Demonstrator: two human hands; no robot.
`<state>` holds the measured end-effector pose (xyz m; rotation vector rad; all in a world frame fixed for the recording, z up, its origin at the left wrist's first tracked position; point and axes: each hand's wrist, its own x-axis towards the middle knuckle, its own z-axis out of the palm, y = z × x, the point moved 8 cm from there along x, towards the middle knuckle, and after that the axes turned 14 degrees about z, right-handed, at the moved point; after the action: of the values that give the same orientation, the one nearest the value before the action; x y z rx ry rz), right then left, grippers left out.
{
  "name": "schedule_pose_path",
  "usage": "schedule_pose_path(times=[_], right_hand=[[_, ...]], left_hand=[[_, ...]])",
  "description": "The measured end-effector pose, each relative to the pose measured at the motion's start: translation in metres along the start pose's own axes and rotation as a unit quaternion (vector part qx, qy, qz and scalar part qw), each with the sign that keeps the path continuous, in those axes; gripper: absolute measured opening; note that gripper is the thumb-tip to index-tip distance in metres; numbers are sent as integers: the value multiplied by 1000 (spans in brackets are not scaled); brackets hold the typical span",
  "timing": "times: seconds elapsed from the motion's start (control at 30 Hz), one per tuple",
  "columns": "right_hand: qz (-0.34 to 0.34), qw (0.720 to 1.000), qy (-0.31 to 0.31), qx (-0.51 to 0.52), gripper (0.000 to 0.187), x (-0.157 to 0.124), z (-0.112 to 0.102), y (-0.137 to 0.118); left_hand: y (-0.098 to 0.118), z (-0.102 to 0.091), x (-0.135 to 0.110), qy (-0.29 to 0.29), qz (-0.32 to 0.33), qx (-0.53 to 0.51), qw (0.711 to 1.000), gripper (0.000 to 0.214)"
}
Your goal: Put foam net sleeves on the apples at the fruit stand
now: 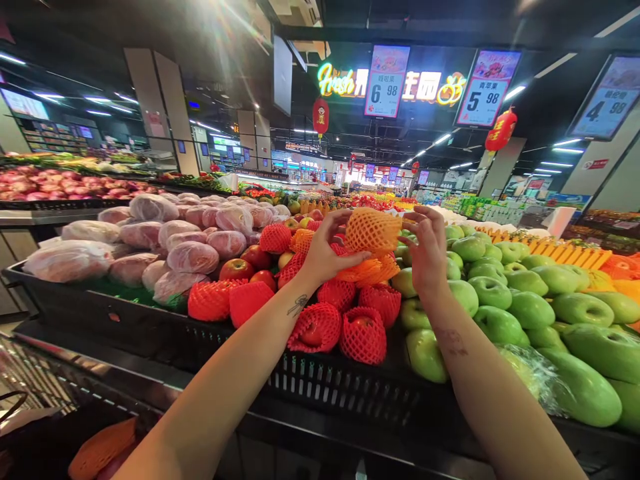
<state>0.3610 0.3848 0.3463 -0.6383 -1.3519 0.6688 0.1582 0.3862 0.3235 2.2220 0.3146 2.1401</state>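
Observation:
A fruit in an orange foam net (374, 231) is raised over the display, its skin hidden by the net. My left hand (327, 250) is closed around its left side, thumb underneath. At the right end of the net, the curled fingertips of my right hand (427, 250) grip its edge. Below lie red-netted apples (363, 333) and another orange foam net (367, 270), partly covered by my left hand. Bare red apples (237, 269) sit left of my left forearm. Close by my right hand are green apples (495, 293).
Plastic-wrapped pinkish fruits (193, 257) fill the left of the black crate (345, 393). Red onions (55, 183) lie farther left. A crumpled clear plastic bag (537, 377) rests at the front right. Price screens (387, 81) hang overhead. An orange net (103, 450) shows at lower left.

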Motion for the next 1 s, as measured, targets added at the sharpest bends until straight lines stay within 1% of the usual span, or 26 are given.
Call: schedule_pose_path(times=[0.07, 0.13, 0.2, 0.27, 0.33, 0.43, 0.53, 0.67, 0.73, 0.8, 0.87, 0.93, 1.0], right_hand=[[1, 996, -73, -44, 51, -4, 16, 2], [4, 988, -137, -67, 59, -10, 32, 5], [0, 983, -164, -81, 65, -14, 40, 7], [-13, 982, -160, -96, 70, -15, 42, 8], [-20, 983, -150, -106, 71, -15, 42, 9], [-23, 986, -133, -97, 69, -13, 39, 11], [-31, 990, -107, -91, 65, -13, 35, 12], [-40, 994, -75, -68, 64, -14, 31, 12], [-38, 997, -56, -37, 63, -14, 26, 12], [-20, 999, -36, -1, 58, -12, 21, 16], [17, 999, -17, 33, 52, -9, 15, 23], [50, 996, -4, 67, 48, -8, 13, 31], [78, 992, -4, 103, 46, -7, 14, 37]], left_hand=[[3, 4, -1, -24, 9, 18, 1000, 72], [6, 9, -2, -50, 26, 23, 998, 70], [12, 14, -2, -74, 56, 19, 995, 71], [18, 17, -1, -95, 86, 16, 992, 70], [24, 18, 0, -113, 101, 11, 988, 66], [30, 21, 2, -144, 101, 15, 984, 57], [35, 19, 4, -157, 103, 46, 981, 59], [26, 12, 4, -130, 73, 74, 986, 67], [21, 10, 4, -123, 65, 103, 985, 64], [19, 8, 4, -124, 63, 145, 980, 50], [18, 5, 7, -112, 58, 175, 976, 32], [19, -1, 10, -79, 55, 179, 979, 21], [20, -5, 11, -51, 52, 155, 985, 16]])
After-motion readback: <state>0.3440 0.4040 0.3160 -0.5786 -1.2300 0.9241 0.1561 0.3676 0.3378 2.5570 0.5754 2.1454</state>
